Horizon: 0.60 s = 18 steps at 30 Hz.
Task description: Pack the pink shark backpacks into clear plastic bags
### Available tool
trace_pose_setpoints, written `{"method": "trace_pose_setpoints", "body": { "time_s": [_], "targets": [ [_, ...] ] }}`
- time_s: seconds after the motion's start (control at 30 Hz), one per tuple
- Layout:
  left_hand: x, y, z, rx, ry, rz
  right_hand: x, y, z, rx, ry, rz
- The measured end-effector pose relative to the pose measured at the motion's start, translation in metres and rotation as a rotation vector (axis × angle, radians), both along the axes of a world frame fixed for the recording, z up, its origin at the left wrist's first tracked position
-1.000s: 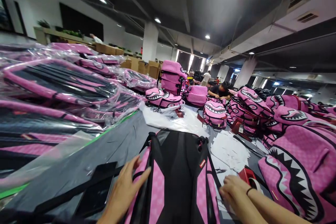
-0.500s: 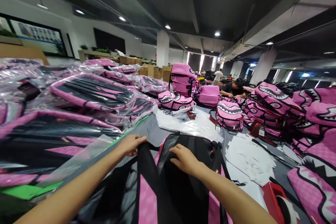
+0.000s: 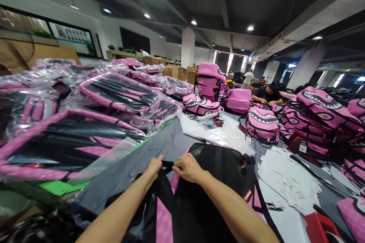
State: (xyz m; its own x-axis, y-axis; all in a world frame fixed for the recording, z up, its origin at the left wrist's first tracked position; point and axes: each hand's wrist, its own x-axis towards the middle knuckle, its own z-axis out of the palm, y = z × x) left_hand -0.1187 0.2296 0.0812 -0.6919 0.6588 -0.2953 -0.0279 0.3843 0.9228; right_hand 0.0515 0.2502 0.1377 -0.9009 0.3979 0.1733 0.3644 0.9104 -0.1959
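Note:
A black and pink backpack (image 3: pixel 216 159) lies in front of me, its black side up. My left hand (image 3: pixel 154 168) is closed on one end of a short piece of black strap (image 3: pixel 167 164) at the bag's upper left. At the other end of that strap, my right hand (image 3: pixel 188 168) has its fingers pinched together over the bag's pink edge. A wide black panel with a pink patch (image 3: pixel 164 216) hangs below my hands. The exact grip under my right fingertips is hidden.
Plastic-wrapped pink bags (image 3: pixel 119 93) pile up on the left. Shark-mouth backpacks (image 3: pixel 262 124) and a stack of pink bags (image 3: pixel 209 81) stand beyond. White paper pieces (image 3: pixel 289 178) and a red tape dispenser (image 3: pixel 321 228) lie at right. A co-worker (image 3: pixel 268 93) bends over bags.
My right hand has moved left and closed at the strap, beside my left hand. The left hand has come slightly lower. The view has turned a little to the left.

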Motion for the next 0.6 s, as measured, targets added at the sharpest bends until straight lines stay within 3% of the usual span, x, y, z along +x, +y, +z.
{"method": "trace_pose_setpoints", "body": {
  "time_s": [0.07, 0.17, 0.27, 0.37, 0.47, 0.6],
  "targets": [
    [-0.004, -0.005, -0.003, -0.011, -0.055, -0.001, 0.013, 0.004, -0.005, 0.005, 0.046, 0.094],
    [-0.006, -0.013, 0.007, 0.036, -0.140, -0.022, 0.019, 0.015, -0.001, -0.171, 0.144, 0.016],
    [-0.007, -0.024, 0.041, 0.184, -0.183, -0.112, 0.006, 0.027, 0.014, -0.445, 0.248, -0.126],
    [-0.003, -0.038, 0.084, 0.353, -0.182, -0.263, -0.014, 0.032, 0.035, -0.569, 0.236, -0.080],
    [0.004, -0.053, 0.119, 0.472, -0.104, -0.351, -0.022, 0.029, 0.058, -0.391, 0.356, -0.153],
    [0.011, -0.060, 0.140, 0.570, 0.006, -0.355, 0.013, 0.021, 0.082, 0.040, 0.397, -0.319]
  ]
}}
